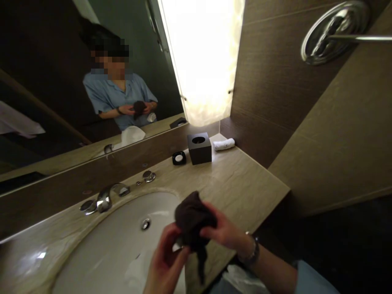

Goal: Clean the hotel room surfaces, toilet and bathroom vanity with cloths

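Note:
Both of my hands grip a bundled dark brown cloth item [193,216], whose exact kind I cannot make out. It is held above the right edge of the sink, and a thin strap or strip dangles from its underside. My left hand [168,253] pinches its lower left side with curled fingers. On the opposite side, the thumb and fingers of my right hand [222,228] are closed round the cloth. A bracelet circles my right wrist. Something small and pale shows between my left fingers, too blurred to name.
A white oval sink [101,253] is set in a stone counter [239,183], with a chrome faucet [105,198] behind it. Along the back stand a black soap dish [179,158], a dark tissue box [200,153] and a rolled white towel [224,144]. A mirror [55,81] reflects the person.

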{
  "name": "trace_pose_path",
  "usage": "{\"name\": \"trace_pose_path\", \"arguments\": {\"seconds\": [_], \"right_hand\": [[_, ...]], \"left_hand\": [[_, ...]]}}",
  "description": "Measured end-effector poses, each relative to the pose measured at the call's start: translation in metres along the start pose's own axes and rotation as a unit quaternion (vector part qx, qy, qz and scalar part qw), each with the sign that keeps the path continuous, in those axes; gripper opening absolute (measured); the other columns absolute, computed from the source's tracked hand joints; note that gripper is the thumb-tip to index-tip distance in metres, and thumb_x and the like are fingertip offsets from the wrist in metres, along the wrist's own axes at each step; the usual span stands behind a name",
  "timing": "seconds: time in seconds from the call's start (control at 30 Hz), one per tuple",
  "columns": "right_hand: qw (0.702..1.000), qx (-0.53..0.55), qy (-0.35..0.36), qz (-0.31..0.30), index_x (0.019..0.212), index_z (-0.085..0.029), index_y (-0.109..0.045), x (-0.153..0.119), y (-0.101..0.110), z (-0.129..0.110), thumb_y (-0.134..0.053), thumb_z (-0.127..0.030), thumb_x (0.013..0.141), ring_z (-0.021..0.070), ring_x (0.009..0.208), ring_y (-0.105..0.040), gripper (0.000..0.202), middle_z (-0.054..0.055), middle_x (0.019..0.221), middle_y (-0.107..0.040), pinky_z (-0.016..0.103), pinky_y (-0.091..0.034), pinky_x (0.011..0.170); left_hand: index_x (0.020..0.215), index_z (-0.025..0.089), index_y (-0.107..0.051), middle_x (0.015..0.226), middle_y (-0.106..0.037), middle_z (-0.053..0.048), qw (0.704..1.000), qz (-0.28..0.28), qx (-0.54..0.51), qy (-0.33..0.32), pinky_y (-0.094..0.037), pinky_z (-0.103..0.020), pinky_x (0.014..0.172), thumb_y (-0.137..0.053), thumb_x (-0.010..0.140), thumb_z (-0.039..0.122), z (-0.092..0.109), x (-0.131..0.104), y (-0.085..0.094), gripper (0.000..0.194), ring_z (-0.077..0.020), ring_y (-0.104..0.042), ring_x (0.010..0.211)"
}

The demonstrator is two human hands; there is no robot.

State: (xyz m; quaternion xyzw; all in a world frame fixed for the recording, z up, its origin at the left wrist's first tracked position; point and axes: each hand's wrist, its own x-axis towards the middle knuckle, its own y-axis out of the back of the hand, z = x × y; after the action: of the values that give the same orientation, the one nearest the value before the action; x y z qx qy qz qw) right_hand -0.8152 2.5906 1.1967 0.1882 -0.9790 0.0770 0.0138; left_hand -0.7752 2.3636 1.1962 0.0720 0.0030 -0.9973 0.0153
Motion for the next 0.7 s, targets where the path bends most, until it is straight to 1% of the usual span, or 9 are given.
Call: {"name": "trace_pose_path", "arguments": {"seconds": [0.03,0.1,0.17,0.27,0.33,0.43,0.53,0.63,0.7], "right_hand": [[0.995,-0.065,0.0,0.076,0.139,-0.024,-0.054,-0.005,0.04,-0.015,-0.071,-0.062,0.08,0.0268,0.125,-0.059,0.072,0.012,0.137,-0.061,0.049,-0.044,0.113],[0.949,-0.214,0.001,0.233,0.135,-0.021,-0.056,-0.018,0.126,-0.025,-0.06,-0.059,0.087,0.0279,0.122,-0.061,0.062,0.015,0.133,-0.063,0.05,-0.044,0.112],[0.848,-0.39,0.017,0.359,0.144,-0.016,-0.047,-0.028,0.21,-0.009,-0.056,-0.057,0.085,0.0315,0.125,-0.057,0.072,0.02,0.134,-0.059,0.053,-0.042,0.112],[0.734,-0.578,-0.026,0.355,0.147,-0.008,-0.043,-0.015,0.296,0.04,-0.048,-0.058,0.085,0.0403,0.137,-0.044,0.079,0.027,0.145,-0.046,0.064,-0.033,0.113],[0.692,-0.657,-0.066,0.293,0.146,-0.009,-0.045,0.018,0.316,0.066,-0.05,-0.056,0.086,0.0434,0.141,-0.036,0.077,0.026,0.152,-0.039,0.068,-0.026,0.115],[0.673,-0.702,-0.088,0.215,0.149,-0.012,-0.044,0.089,0.297,0.077,-0.057,-0.047,0.087,0.0404,0.143,-0.033,0.072,0.022,0.157,-0.035,0.062,-0.024,0.119],[0.715,-0.681,-0.081,0.137,0.151,-0.01,-0.043,0.136,0.237,0.079,-0.057,-0.034,0.089,0.0383,0.146,-0.03,0.069,0.023,0.157,-0.034,0.059,-0.021,0.121],[0.791,-0.609,-0.04,-0.028,0.153,-0.018,-0.042,0.122,0.158,0.094,-0.061,-0.032,0.087,0.0372,0.149,-0.024,0.07,0.019,0.161,-0.03,0.062,-0.017,0.123],[0.836,-0.527,-0.026,-0.149,0.153,-0.029,-0.043,0.097,0.121,0.102,-0.067,-0.041,0.085,0.0355,0.152,-0.022,0.073,0.011,0.164,-0.028,0.063,-0.013,0.124]], "left_hand": [[0.103,0.037,-0.072,0.123,-0.07,-0.003,0.997,-0.082,-0.007,-0.006,-0.065,-0.041,0.079,-0.08,0.067,0.052,0.006,0.013,-0.026,0.04,-0.0325,-0.066,0.114],[0.111,0.03,-0.072,0.126,-0.068,-0.008,0.988,-0.154,0.012,-0.021,-0.063,-0.042,0.089,-0.072,0.076,0.048,0.008,0.04,-0.067,0.039,-0.0293,-0.065,0.118],[0.118,0.026,-0.069,0.131,-0.066,-0.011,0.993,-0.109,0.044,-0.023,-0.058,-0.044,0.099,-0.067,0.079,0.047,-0.002,0.068,-0.087,0.045,-0.0273,-0.062,0.122],[0.124,0.02,-0.062,0.137,-0.061,-0.015,0.997,0.019,0.07,0.0,-0.053,-0.05,0.103,-0.065,0.076,0.051,-0.027,0.111,-0.087,0.057,-0.0298,-0.059,0.125],[0.127,0.018,-0.058,0.138,-0.06,-0.016,0.994,0.071,0.081,0.004,-0.05,-0.052,0.104,-0.063,0.077,0.051,-0.036,0.142,-0.082,0.059,-0.031,-0.058,0.126],[0.128,0.014,-0.057,0.139,-0.059,-0.019,0.99,0.109,0.081,-0.028,-0.047,-0.052,0.107,-0.061,0.081,0.042,-0.026,0.201,-0.086,0.056,-0.0317,-0.056,0.128],[0.137,0.007,-0.053,0.147,-0.052,-0.021,0.987,0.144,0.058,-0.042,-0.043,-0.048,0.111,-0.061,0.083,0.027,-0.003,0.277,-0.108,0.057,-0.0311,-0.054,0.131],[0.144,0.003,-0.047,0.151,-0.047,-0.023,0.988,0.156,0.018,-0.009,-0.038,-0.041,0.117,-0.063,0.087,0.023,0.013,0.345,-0.132,0.062,-0.0292,-0.049,0.137],[0.145,0.004,-0.048,0.148,-0.051,-0.023,0.989,0.146,-0.004,0.011,-0.037,-0.038,0.118,-0.063,0.089,0.024,0.014,0.373,-0.141,0.061,-0.0273,-0.05,0.137]]}}
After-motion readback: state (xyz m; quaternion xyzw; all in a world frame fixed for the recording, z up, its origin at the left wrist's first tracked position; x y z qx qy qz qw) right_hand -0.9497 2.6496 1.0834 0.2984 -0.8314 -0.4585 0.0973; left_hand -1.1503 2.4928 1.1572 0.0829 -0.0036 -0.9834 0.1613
